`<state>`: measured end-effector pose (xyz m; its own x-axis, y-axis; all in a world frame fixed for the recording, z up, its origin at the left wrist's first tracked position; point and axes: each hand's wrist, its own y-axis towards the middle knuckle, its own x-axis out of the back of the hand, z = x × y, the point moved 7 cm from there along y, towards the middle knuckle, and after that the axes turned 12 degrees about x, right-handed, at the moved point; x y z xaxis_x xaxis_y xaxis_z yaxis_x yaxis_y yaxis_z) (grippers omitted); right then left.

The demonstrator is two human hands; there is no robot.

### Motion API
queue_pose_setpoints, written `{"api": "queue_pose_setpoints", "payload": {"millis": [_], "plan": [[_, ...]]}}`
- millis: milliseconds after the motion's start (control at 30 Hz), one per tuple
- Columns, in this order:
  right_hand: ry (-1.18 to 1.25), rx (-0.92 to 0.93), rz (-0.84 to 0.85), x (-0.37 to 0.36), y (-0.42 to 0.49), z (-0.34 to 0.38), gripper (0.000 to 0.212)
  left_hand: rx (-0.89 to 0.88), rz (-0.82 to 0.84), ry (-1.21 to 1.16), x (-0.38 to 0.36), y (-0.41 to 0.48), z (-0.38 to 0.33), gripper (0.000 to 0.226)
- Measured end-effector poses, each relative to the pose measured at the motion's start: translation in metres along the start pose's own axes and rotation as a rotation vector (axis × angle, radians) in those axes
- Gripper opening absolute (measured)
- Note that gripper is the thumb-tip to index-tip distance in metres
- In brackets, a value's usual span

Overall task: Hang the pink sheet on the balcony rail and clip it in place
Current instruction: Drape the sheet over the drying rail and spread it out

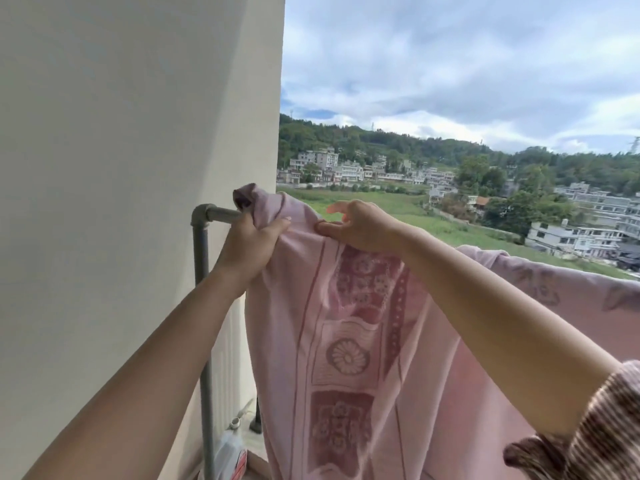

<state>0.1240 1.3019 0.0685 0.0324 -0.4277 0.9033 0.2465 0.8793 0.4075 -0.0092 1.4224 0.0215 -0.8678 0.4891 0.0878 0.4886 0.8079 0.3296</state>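
Note:
The pink sheet, printed with darker floral squares, hangs over the grey metal balcony rail and runs off to the right. Its corner bunches up above the rail's left end. My left hand grips the sheet's top edge at the rail, near the elbow joint. Just to its right, my right hand pinches the top fold between thumb and fingers, with the forefinger stretched out. No clip shows in either hand.
A cream wall stands close on the left. The rail's grey upright pipe runs down beside it. A white plastic bottle sits on the floor at the pipe's foot. Beyond the rail lie fields, houses and wooded hills.

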Motion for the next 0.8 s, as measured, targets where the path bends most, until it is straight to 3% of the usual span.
{"api": "queue_pose_setpoints", "payload": {"millis": [67, 133, 267, 300, 400, 467, 533, 567, 633, 700, 800], "plan": [[0.007, 0.011, -0.006, 0.002, 0.012, 0.006, 0.024, 0.005, 0.002, 0.030, 0.003, 0.010, -0.016, 0.035], [-0.004, -0.027, -0.084, 0.014, 0.019, 0.005, 0.026, 0.040, 0.057, 0.000, 0.004, 0.020, -0.033, 0.036], [0.092, -0.156, -0.532, 0.058, 0.017, -0.018, 0.025, 0.077, 0.219, -0.396, 0.018, 0.045, -0.066, 0.063], [0.122, -0.199, -0.541, 0.060, 0.016, -0.026, 0.028, 0.071, 0.229, -0.441, 0.022, 0.051, -0.067, 0.067], [0.072, -0.305, -0.262, 0.040, 0.017, -0.045, 0.037, 0.021, 0.092, -0.239, 0.033, 0.053, -0.045, 0.053], [0.071, -0.308, -0.185, 0.031, 0.017, -0.043, 0.036, 0.027, -0.075, -0.164, 0.040, 0.045, -0.007, 0.030], [0.129, -0.237, -0.134, 0.022, 0.021, -0.033, 0.026, 0.142, -0.152, -0.124, 0.042, 0.035, 0.037, 0.007], [0.149, -0.186, -0.079, 0.015, 0.022, -0.024, 0.029, 0.232, -0.108, -0.096, 0.037, 0.030, 0.056, 0.010], [0.193, -0.114, 0.041, 0.000, 0.024, -0.009, 0.045, 0.418, 0.157, -0.055, 0.015, 0.019, 0.088, 0.043], [0.120, -0.057, 0.118, -0.008, 0.024, 0.004, 0.046, 0.491, 0.386, -0.059, 0.000, 0.005, 0.102, 0.068], [0.057, 0.025, 0.034, -0.006, 0.027, 0.014, 0.042, 0.336, 0.390, -0.074, 0.002, 0.008, 0.098, 0.043]]}}
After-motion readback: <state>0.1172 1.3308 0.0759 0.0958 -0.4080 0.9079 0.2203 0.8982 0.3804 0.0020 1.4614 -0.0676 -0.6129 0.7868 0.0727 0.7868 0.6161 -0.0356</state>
